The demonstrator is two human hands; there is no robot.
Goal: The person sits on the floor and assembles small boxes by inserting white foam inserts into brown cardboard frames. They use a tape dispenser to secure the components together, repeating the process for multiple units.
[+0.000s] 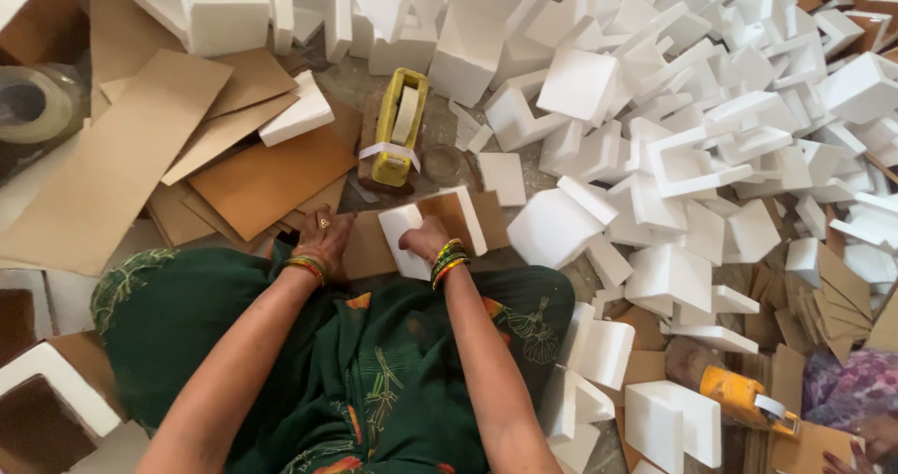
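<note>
My left hand (324,236), with a ring and bangles, presses flat on a brown cardboard piece (369,247) in front of my lap. My right hand (426,238) grips the same assembly where white foam pieces (400,223) frame the cardboard; a white foam bar (470,218) stands along its right side. A yellow tape dispenser (398,126) lies just beyond on the floor, with a strip of tape across it.
Loose cardboard sheets (140,147) spread to the left. A large heap of white foam corner pieces (711,128) fills the right and top. A tape roll (33,105) sits far left. A second orange tape dispenser (739,395) lies bottom right near another person's patterned clothing (847,390).
</note>
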